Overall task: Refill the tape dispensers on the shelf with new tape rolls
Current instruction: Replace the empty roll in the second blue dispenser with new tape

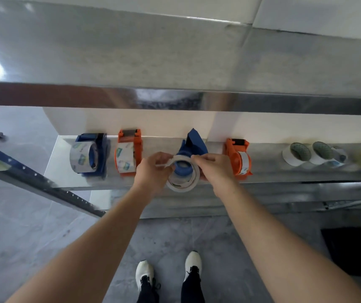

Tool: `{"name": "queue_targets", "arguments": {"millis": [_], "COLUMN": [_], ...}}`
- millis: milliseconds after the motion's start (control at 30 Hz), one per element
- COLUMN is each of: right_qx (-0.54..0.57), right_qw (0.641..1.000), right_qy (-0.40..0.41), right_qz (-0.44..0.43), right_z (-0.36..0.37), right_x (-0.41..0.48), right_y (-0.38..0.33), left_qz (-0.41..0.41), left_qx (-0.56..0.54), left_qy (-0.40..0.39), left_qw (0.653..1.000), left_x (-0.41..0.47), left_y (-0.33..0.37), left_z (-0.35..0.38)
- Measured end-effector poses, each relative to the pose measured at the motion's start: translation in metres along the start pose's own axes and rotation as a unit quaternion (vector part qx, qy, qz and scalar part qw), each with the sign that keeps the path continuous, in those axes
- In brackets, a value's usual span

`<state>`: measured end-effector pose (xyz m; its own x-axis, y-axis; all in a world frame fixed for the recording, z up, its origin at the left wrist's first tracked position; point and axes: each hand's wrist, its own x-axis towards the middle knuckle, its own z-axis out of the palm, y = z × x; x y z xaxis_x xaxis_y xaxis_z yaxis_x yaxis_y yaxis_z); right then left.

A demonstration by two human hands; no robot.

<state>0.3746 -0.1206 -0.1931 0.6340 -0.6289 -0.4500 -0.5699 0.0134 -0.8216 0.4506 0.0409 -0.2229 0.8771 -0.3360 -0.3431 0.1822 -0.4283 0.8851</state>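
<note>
Dispensers on shelf: we count 4, 2 blue, 2 orange. Tape roll: 1, whitish ring, between our fingers, the hub of 1 blue dispenser showing through its hole. Left hand and right hand pinch its rim, fingers curled. Loose rolls right of fingers: 4.

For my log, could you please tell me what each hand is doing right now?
Left hand: pinches the tape roll.
Right hand: pinches the same tape roll.
</note>
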Motion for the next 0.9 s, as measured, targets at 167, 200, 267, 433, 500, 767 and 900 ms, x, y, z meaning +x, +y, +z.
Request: {"name": "queue_targets", "arguments": {"millis": [167, 200, 267, 433, 500, 767, 900], "right_qx": [-0.012, -0.013, -0.009, -0.004, 0.007, 0.016, 0.015], "right_qw": [1.000, 1.000, 1.000, 0.999, 0.998, 0.997, 0.997], "right_qy": [0.004, 0.005, 0.000, -0.004, 0.001, 0.014, 0.019], "right_qz": [-0.001, 0.002, 0.011, 0.050, 0.061, 0.079, 0.074], "right_z": [-0.001, -0.001, 0.000, 0.004, 0.005, 0.005, 0.003], "right_x": [0.011, 0.013, 0.020, 0.033, 0.038, 0.051, 0.055], "right_y": [0.005, 0.006, 0.008, 0.011, 0.012, 0.014, 0.014], "left_qz": [-0.014, -0.016, -0.019, -0.032, -0.031, -0.027, -0.027], "left_qx": [-0.020, -0.023, -0.031, -0.043, -0.047, -0.042, -0.045], "left_qy": [-0.002, -0.002, 0.000, -0.005, -0.008, -0.017, -0.014], "left_qw": [1.000, 1.000, 0.999, 0.999, 0.998, 0.999, 0.998], "left_x": [0.008, 0.010, 0.013, 0.021, 0.022, 0.027, 0.029], "left_y": [-0.006, -0.007, -0.010, -0.014, -0.015, -0.012, -0.012], "left_z": [0.010, 0.011, 0.012, 0.015, 0.015, 0.020, 0.023]}}
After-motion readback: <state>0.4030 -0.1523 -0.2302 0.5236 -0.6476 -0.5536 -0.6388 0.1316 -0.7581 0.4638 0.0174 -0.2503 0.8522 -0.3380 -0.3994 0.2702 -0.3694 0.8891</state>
